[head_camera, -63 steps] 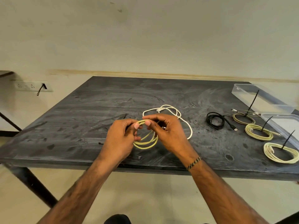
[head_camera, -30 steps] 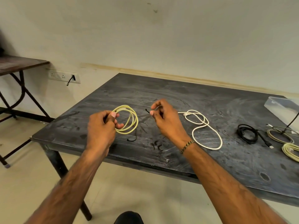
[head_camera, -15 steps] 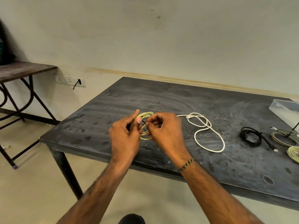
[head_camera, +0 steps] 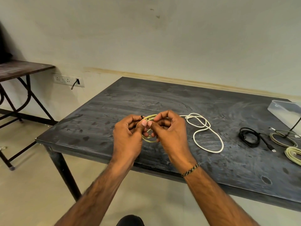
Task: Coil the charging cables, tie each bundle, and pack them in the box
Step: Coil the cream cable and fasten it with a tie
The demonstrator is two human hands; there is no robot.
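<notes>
Both hands meet over the front left part of the dark table (head_camera: 179, 101). My left hand (head_camera: 127, 136) and my right hand (head_camera: 171, 131) pinch a coiled yellow cable (head_camera: 149, 140) between thumbs and fingers. A thin black tie (head_camera: 142, 116) pokes out at the top of the coil, by my left fingers. Most of the coil is hidden behind the hands. A loose white cable (head_camera: 206, 136) lies in open loops to the right. A clear plastic box (head_camera: 286, 111) sits at the far right edge.
A black cable bundle (head_camera: 249, 137) lies right of the white one. Two tied yellowish coils (head_camera: 281, 137) (head_camera: 293, 154) with upright black ties lie near the box. A second table (head_camera: 19, 69) stands at the left by a wall socket (head_camera: 68, 79).
My left hand held the yellow coil apart from my right hand, which pinched a black tie. The hands have since come together on the coil. The view has shifted left.
</notes>
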